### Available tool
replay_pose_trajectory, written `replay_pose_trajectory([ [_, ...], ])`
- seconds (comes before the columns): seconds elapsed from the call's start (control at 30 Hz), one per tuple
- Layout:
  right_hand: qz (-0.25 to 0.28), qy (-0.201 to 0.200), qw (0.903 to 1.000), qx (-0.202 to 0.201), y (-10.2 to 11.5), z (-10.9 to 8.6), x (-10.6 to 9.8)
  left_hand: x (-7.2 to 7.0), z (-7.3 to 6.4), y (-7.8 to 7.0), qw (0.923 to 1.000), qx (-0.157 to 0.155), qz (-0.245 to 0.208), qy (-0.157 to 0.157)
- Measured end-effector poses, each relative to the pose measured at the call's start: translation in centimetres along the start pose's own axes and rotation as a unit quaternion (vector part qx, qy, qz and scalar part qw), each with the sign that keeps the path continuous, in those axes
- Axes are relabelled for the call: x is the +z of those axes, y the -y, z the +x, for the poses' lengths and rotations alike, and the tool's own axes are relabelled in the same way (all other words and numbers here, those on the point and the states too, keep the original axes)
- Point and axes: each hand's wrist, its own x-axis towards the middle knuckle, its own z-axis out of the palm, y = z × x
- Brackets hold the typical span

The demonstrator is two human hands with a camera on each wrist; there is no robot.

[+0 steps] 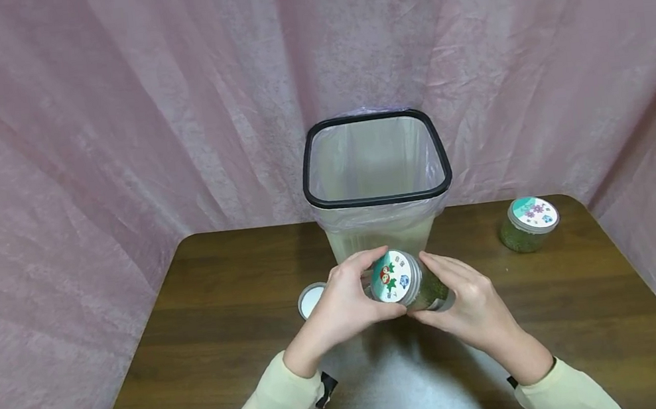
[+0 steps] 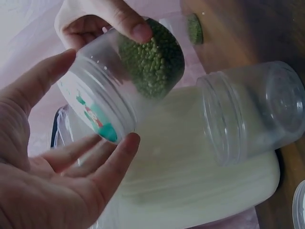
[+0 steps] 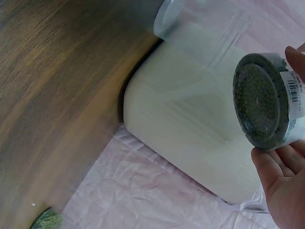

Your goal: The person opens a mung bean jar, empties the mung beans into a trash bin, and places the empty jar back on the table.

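Note:
Both hands hold a clear plastic jar [image 1: 431,287] of small green beans, tilted on its side above the table. My left hand [image 1: 351,295] has thumb and fingers around its printed lid [image 1: 392,276], which is on the jar. My right hand [image 1: 474,297] grips the bean-filled end; a barcode label [image 3: 294,90] shows beside its thumb in the right wrist view. Behind the held jar stands a clear, lidless jar [image 2: 252,114], mostly hidden in the head view. A white-topped lid [image 1: 312,299] lies on the table, partly covered by my left hand.
A pale bin [image 1: 379,200] with a black rim and a plastic liner stands at the table's back edge. Another lidded jar [image 1: 527,227] of green contents sits at the back right. Pink curtains [image 1: 185,99] hang behind the wooden table [image 1: 199,351].

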Motion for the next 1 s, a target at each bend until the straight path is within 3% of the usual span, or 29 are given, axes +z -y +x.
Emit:
replay_pose_trajectory([
  [0.17, -0.014, 0.013, 0.9998, 0.005, -0.12, 0.07, -0.19, 0.41, 0.01, -0.02, 0.9988, -0.037, 0.013, -0.031],
  [0.37, -0.006, 0.0, 1.0, -0.003, -0.18, 0.14, -0.17, -0.01, 0.15, -0.04, 0.9997, 0.0, 0.024, 0.006],
  [0.47, -0.002, -0.004, 1.0, -0.001, -0.09, 0.19, -0.16, -0.04, 0.24, -0.03, 0.9993, 0.0, 0.035, 0.012],
  [0.7, -0.01, -0.006, 0.9999, 0.004, -0.23, 0.0, -0.2, 0.42, 0.03, 0.01, 0.9989, -0.047, -0.005, -0.005],
  [1.0, -0.016, 0.008, 0.9998, 0.008, -0.3, -0.32, -0.21, 0.77, -0.13, -0.31, 0.9965, -0.058, 0.045, -0.038],
])
